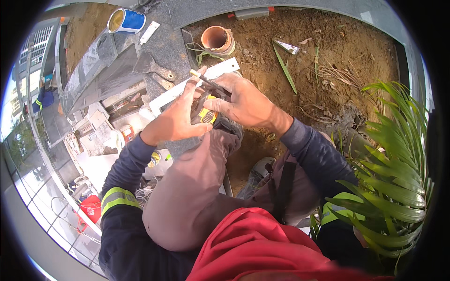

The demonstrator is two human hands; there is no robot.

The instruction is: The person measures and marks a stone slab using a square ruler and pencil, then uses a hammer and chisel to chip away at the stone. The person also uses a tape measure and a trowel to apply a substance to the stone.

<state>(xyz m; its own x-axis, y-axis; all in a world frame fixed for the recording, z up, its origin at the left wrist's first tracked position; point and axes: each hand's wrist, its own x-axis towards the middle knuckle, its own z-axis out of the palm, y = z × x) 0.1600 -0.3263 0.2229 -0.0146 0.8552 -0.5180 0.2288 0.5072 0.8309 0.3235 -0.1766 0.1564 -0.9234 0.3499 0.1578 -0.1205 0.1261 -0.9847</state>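
Observation:
Both hands meet above my knee around a yellow-and-black tape measure [207, 116]. My left hand [173, 119] closes on its left side, with the thumb below and fingers above. My right hand [248, 100] has its thumb against the yellow case. Its curled fingers also hold a thin dark pencil-like stick [213, 85] with a pale yellow end pointing up and left. Just beyond the hands lies a long white flat strip [221, 69] with a hole near its right end, partly covered by my fingers. Whether the tape is pulled out is hidden.
An orange clay pipe [218, 39] stands in the soil ahead. A blue tin [126, 21] and a putty knife [161, 71] rest on grey stone slabs at the left. A small trowel blade [287, 47] lies on the dirt. Palm fronds [393, 173] crowd my right arm.

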